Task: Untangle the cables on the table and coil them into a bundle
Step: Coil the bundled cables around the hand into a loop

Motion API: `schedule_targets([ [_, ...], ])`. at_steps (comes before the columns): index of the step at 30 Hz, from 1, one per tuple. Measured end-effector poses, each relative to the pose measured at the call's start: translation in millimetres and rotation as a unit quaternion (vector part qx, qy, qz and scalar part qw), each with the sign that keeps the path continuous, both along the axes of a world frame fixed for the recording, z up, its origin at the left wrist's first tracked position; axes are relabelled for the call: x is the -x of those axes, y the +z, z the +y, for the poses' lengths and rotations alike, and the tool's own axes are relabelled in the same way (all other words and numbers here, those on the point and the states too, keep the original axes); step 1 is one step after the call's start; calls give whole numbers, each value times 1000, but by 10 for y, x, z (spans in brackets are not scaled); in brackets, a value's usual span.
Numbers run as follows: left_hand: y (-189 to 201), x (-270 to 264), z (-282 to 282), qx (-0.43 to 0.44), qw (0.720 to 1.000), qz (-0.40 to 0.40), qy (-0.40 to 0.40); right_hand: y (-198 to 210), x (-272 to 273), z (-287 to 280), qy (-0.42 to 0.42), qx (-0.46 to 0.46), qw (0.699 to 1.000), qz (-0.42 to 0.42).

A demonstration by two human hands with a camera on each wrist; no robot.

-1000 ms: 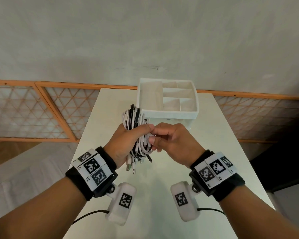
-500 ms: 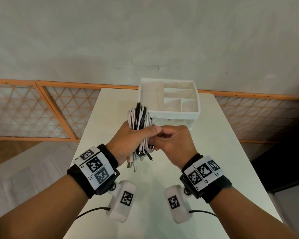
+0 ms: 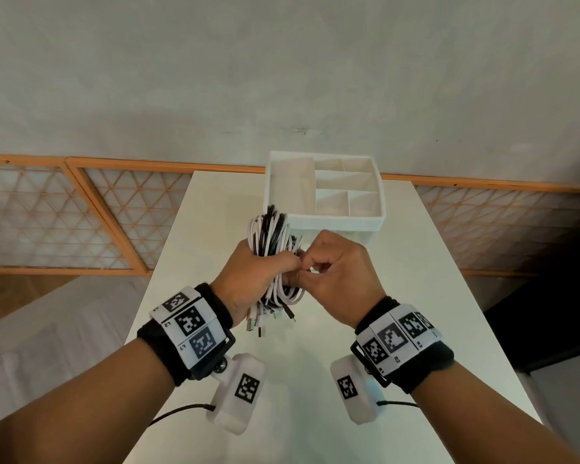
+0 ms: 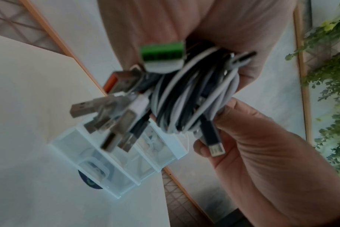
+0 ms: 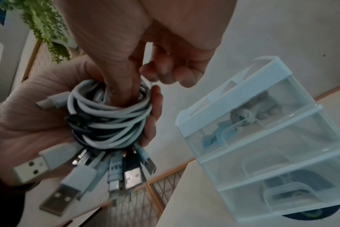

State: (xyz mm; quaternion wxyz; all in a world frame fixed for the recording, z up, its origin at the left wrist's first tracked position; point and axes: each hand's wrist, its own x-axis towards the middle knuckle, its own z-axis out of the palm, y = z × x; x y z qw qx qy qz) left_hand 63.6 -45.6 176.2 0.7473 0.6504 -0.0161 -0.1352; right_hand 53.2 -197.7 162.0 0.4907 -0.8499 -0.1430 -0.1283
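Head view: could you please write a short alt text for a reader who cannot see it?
Two hands hold a coiled bundle of white and black cables above a white table: the left hand grips its middle, and the right hand pinches it from the right side. USB plugs hang below the left hand; a white divided organizer box stands behind.

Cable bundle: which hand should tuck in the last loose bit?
Probably the right hand. Its fingers are already pinching at the cable bundle, while the left hand is wrapped around the coil, keeping it together.
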Motion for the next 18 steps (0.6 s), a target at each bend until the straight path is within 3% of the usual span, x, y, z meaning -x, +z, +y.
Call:
schedule_targets([
  [3, -5, 0, 12, 27, 999, -1, 20, 57, 9, -32, 43, -39, 998, 38],
  [6, 8, -21, 29, 46, 998, -5, 48, 102, -23, -104, -11, -103, 993, 54],
  [8, 25, -16, 27, 65, 997, 1, 49, 114, -28, -103, 21, -114, 980, 161],
  [10, 31, -4, -5, 85, 996, 14, 36, 121, 5, -29, 117, -130, 953, 248],
  [13, 33, 23, -80, 96, 995, 29, 17, 150, 18, 101, 183, -182, 938, 229],
  [18, -10, 38, -67, 63, 996, 64, -27, 68, -1, 145, 121, -154, 957, 213],
])
